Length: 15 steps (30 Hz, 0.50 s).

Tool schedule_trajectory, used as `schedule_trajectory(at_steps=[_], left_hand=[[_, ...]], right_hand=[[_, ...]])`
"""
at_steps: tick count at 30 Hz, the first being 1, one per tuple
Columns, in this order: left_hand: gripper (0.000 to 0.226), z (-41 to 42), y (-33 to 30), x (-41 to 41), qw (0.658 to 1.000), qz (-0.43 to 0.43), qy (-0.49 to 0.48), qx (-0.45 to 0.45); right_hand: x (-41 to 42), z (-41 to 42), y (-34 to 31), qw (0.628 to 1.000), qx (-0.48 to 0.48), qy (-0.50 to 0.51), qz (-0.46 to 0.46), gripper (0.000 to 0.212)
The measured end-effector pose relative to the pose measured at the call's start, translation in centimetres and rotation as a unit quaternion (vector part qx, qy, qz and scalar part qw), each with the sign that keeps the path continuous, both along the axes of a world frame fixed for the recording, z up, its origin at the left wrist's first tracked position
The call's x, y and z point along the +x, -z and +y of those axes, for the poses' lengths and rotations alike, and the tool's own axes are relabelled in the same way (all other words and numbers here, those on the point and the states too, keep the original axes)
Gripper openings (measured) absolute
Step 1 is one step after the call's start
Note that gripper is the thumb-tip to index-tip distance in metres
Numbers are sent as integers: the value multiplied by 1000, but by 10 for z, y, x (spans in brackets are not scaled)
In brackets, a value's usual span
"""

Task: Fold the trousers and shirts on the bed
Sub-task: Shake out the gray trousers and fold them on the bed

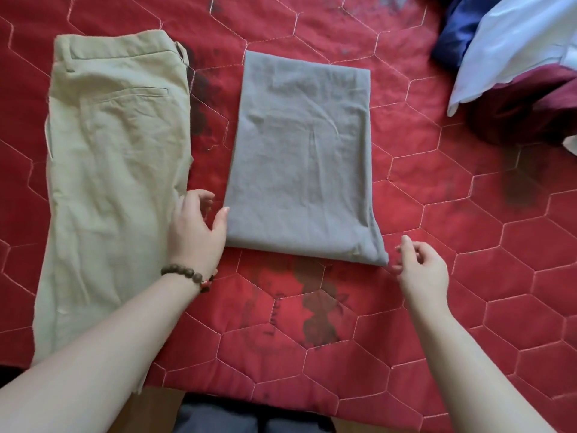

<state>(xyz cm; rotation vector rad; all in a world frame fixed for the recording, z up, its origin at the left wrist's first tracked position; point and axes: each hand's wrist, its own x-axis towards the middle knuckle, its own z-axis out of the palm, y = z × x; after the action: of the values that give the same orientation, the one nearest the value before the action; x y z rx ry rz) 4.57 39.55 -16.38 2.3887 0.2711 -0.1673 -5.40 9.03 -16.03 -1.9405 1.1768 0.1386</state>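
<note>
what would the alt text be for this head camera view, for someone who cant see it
Folded grey trousers lie on a red quilted bed, with the left hand and right hand open at their near corners. Beige trousers lie beside them, unfolded clothes farther off.

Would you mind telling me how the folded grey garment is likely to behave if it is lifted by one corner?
The folded grey garment looks like thin, creased cloth, so it would probably flop and unfold. It likely weighs little. On the quilted red bedspread it would probably drag and bunch, not slide cleanly.
</note>
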Motion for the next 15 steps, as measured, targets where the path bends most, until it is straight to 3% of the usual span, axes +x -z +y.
schedule_trajectory(at_steps=[2, 3, 6, 9, 15], left_hand=[[37, -7, -8, -15, 978, -126, 152, 67], [53, -15, -9, -20, 957, -132, 243, 89], [103, -38, 4, -28, 891, -8, 402, 211], [112, -43, 27, -28, 851, 53, 422, 309], [100, -45, 41, -31, 849, 46, 413, 325]], right_hand=[[-12, 4, -3, 995, 96, 10, -3, 20], [-16, 6, -3, 991, 131, 10, -3, 14], [-21, 17, -1, 985, 174, 16, -8, 9], [-15, 16, 4, 994, 108, 4, -14, 14], [-9, 14, 11, 997, 55, -5, 54, 17]])
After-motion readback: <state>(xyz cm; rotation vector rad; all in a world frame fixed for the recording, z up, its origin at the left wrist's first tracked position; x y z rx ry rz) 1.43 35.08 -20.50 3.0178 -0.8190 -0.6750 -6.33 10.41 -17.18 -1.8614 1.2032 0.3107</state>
